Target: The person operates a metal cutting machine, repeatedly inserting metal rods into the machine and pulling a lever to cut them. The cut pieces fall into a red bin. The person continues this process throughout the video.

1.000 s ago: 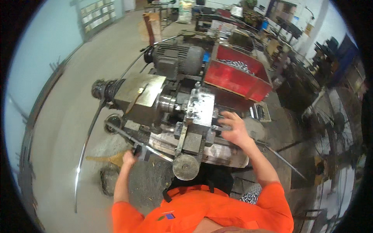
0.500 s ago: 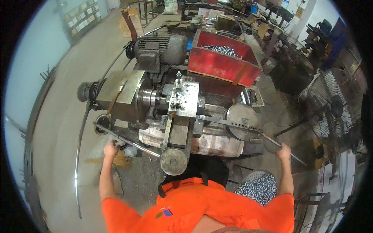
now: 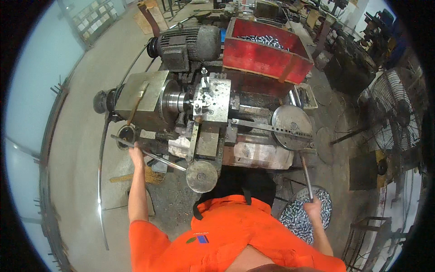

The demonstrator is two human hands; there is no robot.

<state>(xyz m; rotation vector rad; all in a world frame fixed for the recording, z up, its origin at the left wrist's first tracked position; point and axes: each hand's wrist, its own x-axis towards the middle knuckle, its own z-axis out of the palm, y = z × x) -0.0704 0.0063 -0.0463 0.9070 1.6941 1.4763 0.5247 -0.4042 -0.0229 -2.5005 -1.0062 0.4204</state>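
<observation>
My left hand (image 3: 137,155) is closed round the left lever (image 3: 164,161), a metal rod running to a round steel disc (image 3: 201,177) on the front of a small lathe. My right hand (image 3: 312,209) grips the end of the right lever (image 3: 306,174), which points toward me from a flat perforated bar (image 3: 265,127) beside a larger disc (image 3: 290,119). Beyond both hands, the lathe's tool block (image 3: 214,97) sits close against its spindle (image 3: 174,102). Under my right hand stands a basket of small shiny metal parts (image 3: 297,220).
A red bin (image 3: 258,59) with more metal parts stands behind the lathe, right of an electric motor (image 3: 190,44). A brush (image 3: 137,103) lies on the headstock. At the right is a floor fan (image 3: 392,113); a broom head (image 3: 147,176) lies on the floor at left.
My right hand has swung the right lever toward me, over the basket. The left hand has moved up and forward along the left lever. My view has shifted slightly.
</observation>
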